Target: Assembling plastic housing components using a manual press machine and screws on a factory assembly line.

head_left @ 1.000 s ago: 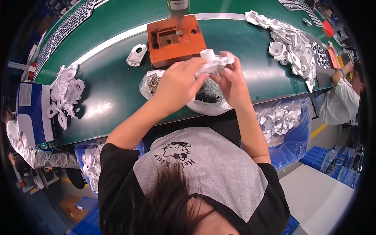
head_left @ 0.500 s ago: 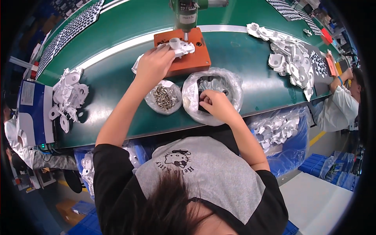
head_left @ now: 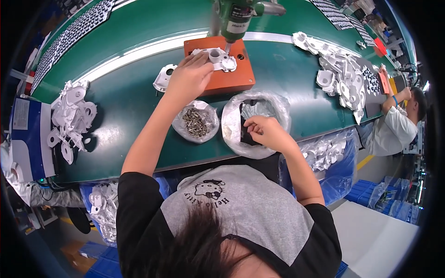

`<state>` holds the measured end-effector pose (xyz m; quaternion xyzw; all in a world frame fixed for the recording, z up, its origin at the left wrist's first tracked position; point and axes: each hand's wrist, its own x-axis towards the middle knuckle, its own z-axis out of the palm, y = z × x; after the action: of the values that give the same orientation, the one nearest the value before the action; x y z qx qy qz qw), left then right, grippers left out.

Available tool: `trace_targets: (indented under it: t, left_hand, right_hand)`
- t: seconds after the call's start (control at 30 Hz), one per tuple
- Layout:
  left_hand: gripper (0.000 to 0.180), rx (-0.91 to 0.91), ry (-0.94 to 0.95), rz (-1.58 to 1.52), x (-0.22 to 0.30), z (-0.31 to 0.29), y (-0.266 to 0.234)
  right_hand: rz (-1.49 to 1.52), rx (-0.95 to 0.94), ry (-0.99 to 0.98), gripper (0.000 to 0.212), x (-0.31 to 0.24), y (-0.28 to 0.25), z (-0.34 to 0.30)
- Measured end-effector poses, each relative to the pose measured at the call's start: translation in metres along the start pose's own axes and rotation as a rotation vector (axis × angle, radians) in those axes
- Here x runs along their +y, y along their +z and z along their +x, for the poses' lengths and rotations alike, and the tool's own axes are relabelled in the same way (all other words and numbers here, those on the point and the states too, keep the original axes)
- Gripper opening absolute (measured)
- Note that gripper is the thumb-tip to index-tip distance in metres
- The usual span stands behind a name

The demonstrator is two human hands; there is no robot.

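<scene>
My left hand (head_left: 191, 78) is closed on the left end of a white plastic part (head_left: 216, 56), which lies on top of an orange block (head_left: 237, 79). Just above that part stands the tip of a green power-tool head (head_left: 236, 21). My right hand (head_left: 269, 133) is over a bowl lined with clear plastic (head_left: 279, 104), fingertips pinched together; whatever they hold is too small to make out. Dark pieces (head_left: 246, 135) show inside the bowl, partly behind my fingers. Left of it, a smaller plastic-lined bowl (head_left: 177, 121) contains many metal screws (head_left: 196, 123).
Another white part (head_left: 164, 78) lies left of the block. White parts are piled at the left (head_left: 74, 111) and right (head_left: 340, 72) of the green table (head_left: 125, 123). Blue bins (head_left: 345, 171) with more white parts stand below the front edge. A co-worker (head_left: 394, 123) sits at the right.
The whole view has shifted slightly. My right hand has drawn back a little to the right over the bowl, its fingertips now showing. My left hand stays on the white part.
</scene>
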<state>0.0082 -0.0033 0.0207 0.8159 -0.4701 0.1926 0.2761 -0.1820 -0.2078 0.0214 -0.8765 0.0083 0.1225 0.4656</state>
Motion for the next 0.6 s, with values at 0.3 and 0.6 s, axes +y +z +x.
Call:
trace_targets:
  t: [0.3, 0.6]
  left_hand:
    - [0.052, 0.035, 0.035, 0.038, 0.005, -0.006, 0.006]
    - [0.048, 0.094, 0.005, -0.019, 0.003, -0.009, 0.008]
  right_hand:
    - [0.32, 0.291, -0.147, 0.018, -0.006, -0.046, 0.068]
    - [-0.085, 0.571, -0.382, 0.014, -0.048, -0.043, 0.108]
